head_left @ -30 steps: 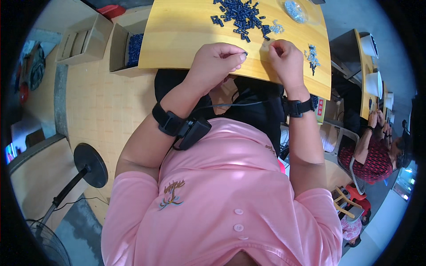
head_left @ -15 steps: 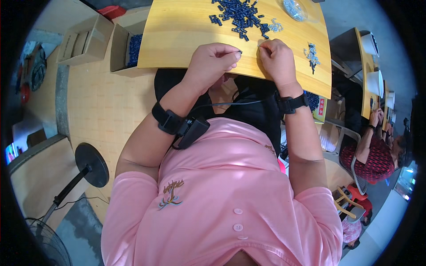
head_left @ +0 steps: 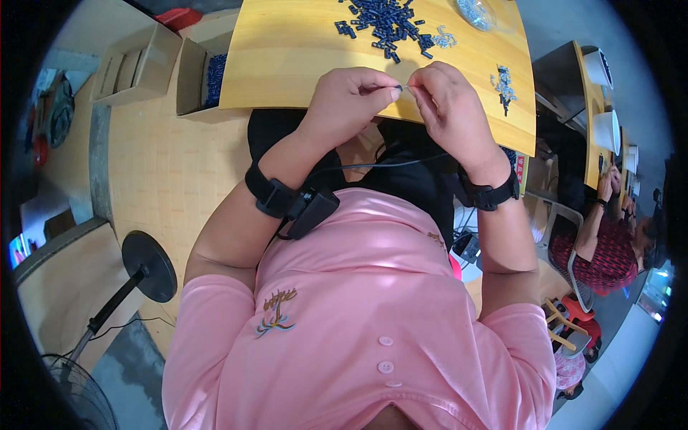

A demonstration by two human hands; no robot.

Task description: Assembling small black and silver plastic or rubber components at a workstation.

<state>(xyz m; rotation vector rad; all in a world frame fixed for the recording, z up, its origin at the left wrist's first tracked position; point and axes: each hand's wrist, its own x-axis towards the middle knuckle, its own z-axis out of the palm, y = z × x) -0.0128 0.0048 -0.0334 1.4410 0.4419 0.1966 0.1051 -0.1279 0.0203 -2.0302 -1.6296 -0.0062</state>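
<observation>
Over the near edge of the wooden table (head_left: 287, 61), my left hand (head_left: 340, 104) pinches a small black piece (head_left: 398, 87) between thumb and forefinger. Facing it, my right hand (head_left: 455, 111) grips a tiny thin, shiny piece (head_left: 407, 87) in its fingertips. The two pieces meet or nearly meet; whether they touch is too small to tell. Beyond my hands lies a heap of small black tubular pieces (head_left: 387, 21). Beside it is a little scatter of silvery pieces (head_left: 444, 37). A mixed cluster of silvery and black pieces (head_left: 504, 87) lies right of my right hand.
A round clear dish (head_left: 474, 13) of silvery pieces stands at the table's far right. Left of the table are a box of dark blue pieces (head_left: 216, 79) and another cardboard box (head_left: 136, 68). A cable (head_left: 387, 165) runs between my wrist straps. Another person (head_left: 595, 254) works at the right.
My right hand has moved left and turned toward my left hand, bringing the shiny piece up to the black one. My left hand has barely shifted.
</observation>
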